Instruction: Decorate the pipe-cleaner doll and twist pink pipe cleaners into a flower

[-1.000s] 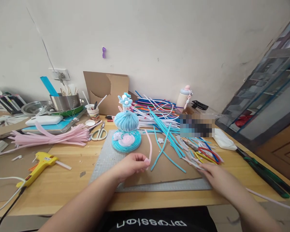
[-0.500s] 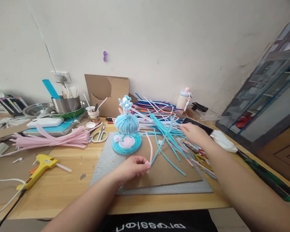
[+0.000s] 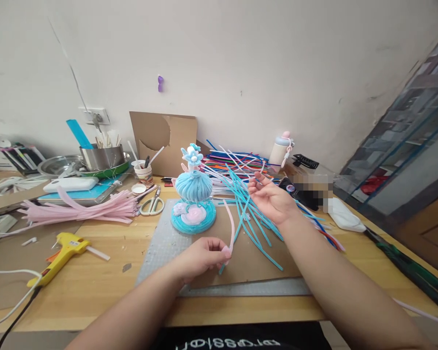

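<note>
My left hand [image 3: 209, 253] is closed over the cardboard, its thumb and fingers pinching a pink pipe cleaner [image 3: 230, 219] that curves upward. My right hand [image 3: 272, 198] hovers above a loose spread of blue pipe cleaners [image 3: 253, 236], palm turned up and fingers loosely apart, with nothing visible in it. Just beyond my left hand stands a blue pipe-cleaner figure [image 3: 193, 185] with a pleated, rounded skirt and flowers on top. Its round blue base [image 3: 180, 228] carries a pink spiral and sits partly on the grey cutting mat [image 3: 155, 248].
A yellow glue gun [image 3: 63, 257] lies at left, with a pink pipe-cleaner bundle [image 3: 78, 210] and scissors [image 3: 152, 204] behind it. Mixed-colour pipe cleaners [image 3: 233, 158] are heaped by the wall. At back right stands a bottle [image 3: 281, 151]; a white packet [image 3: 346, 215] lies nearer.
My right hand has drawn left and slightly up from the dark phone-like object, and its fingers have spread. My left hand keeps its pinch on the pink pipe cleaner, barely moving.
</note>
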`<state>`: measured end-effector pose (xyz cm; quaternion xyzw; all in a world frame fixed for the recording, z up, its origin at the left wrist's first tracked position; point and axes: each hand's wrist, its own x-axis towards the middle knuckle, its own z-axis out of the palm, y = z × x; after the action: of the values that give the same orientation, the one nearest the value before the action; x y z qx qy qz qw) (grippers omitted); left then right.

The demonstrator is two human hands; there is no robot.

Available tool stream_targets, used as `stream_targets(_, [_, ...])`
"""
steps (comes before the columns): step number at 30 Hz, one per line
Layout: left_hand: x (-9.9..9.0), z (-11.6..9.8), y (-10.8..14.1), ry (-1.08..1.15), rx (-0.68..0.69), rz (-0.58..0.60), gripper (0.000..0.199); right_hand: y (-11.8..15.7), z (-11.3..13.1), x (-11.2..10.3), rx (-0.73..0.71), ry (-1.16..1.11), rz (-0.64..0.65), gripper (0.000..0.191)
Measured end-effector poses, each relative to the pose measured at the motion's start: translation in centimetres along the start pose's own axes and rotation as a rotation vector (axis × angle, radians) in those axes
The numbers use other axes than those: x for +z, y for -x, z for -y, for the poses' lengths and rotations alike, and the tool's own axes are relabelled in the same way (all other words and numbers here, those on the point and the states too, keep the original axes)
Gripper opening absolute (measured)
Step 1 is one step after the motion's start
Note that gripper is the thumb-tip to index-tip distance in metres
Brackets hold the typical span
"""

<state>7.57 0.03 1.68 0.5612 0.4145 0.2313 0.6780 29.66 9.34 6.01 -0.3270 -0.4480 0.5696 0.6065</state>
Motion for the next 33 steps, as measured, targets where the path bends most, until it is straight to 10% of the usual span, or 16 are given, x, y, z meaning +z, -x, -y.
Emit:
stream_targets(4, [0.2, -0.3, 0.1, -0.026, 0.004, -0.003, 0.033, 4.4, 1.9, 3.6, 0.172, -0.452, 0.18, 0.051])
stream_targets(13, [0.1, -0.1, 0.0, -0.032, 0.019, 0.022, 0.035, 8.9, 3.2, 6.3, 0.199, -0.546, 0.307, 0.053])
stream_targets(33, [0.0, -0.1, -0.1, -0.017, 0.033, 0.035, 0.032, 9.6, 2.7, 6.7, 0.215, -0.545, 0.314, 0.05])
